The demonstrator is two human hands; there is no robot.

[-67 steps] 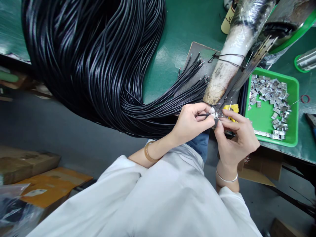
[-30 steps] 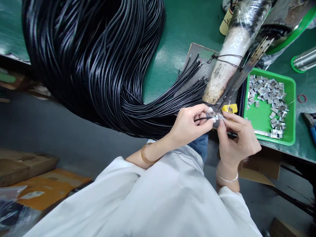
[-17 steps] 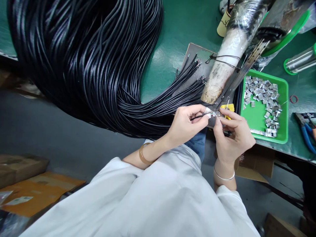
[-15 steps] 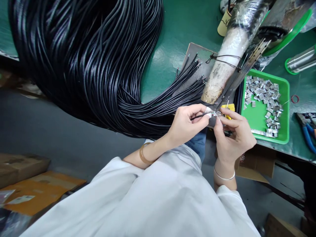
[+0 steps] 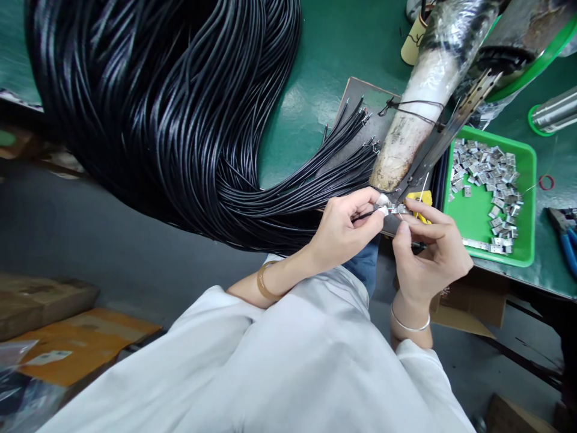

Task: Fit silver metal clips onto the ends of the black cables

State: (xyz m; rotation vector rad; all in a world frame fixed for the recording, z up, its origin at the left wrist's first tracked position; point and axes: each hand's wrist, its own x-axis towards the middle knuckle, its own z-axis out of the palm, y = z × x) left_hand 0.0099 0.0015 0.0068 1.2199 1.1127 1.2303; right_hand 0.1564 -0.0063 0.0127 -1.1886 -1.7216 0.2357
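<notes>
My left hand (image 5: 347,224) is closed in a pinch on the end of a black cable (image 5: 362,215), with white wrapping on the thumb and fingertip. At the cable's end is a small silvery metal connector (image 5: 396,208), over the edge of a grey board. My right hand (image 5: 428,243) is closed just right of the connector, thumb and forefinger pinching a thin silvery wire (image 5: 422,187) whose tip is close to the connector. Whether the wire touches it, I cannot tell. A yellow piece (image 5: 420,205) lies behind the right fingers.
A big bundle of black cables (image 5: 180,120) covers the left of the green table (image 5: 324,54). A plastic-wrapped tube (image 5: 408,132) and a perforated metal bar (image 5: 469,108) slant down towards the hands. The green tray (image 5: 527,204) holds many metal connectors; pliers (image 5: 565,237) lie to its right.
The right thumb and forefinger have shifted slightly away from the cable end. The left hand keeps its pinch. The whole view has slid a little to the right.
</notes>
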